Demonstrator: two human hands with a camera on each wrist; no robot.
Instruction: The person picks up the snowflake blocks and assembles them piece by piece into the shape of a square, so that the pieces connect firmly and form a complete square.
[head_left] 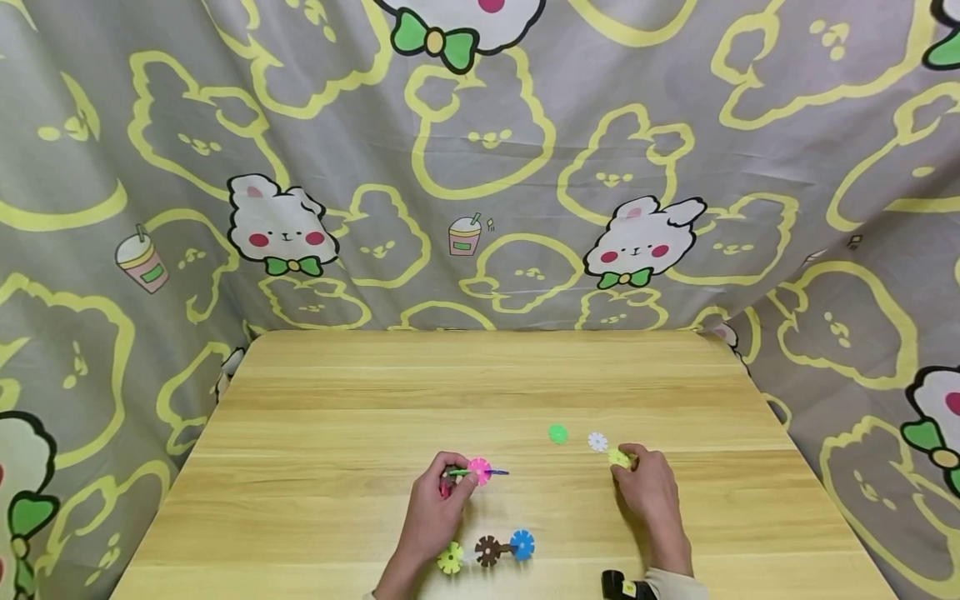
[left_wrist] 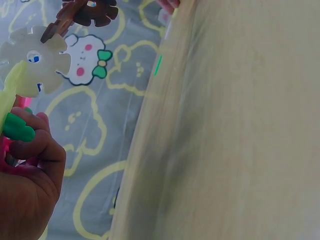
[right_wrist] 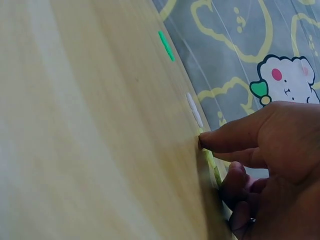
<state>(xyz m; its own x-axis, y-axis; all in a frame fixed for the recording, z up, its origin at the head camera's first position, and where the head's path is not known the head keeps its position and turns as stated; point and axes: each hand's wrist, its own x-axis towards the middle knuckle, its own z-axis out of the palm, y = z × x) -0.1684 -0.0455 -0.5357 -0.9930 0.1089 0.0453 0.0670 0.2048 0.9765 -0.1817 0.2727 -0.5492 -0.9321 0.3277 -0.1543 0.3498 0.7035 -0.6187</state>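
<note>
My left hand holds a joined build of notched plastic snowflake discs above the table. A pink disc shows at its fingertips, with green and purple discs edge-on beside it. Nearer me, a lime disc, a whitish disc, a brown disc and a blue disc form a raised chain; the hand hides where it meets the rest. My right hand pinches a yellow disc at the tabletop, thumb and fingers at its edge.
A white disc lies flat just left of the right fingers, with a green disc farther left. The wooden table meets a patterned curtain at the back and sides. A black device sits at the right wrist.
</note>
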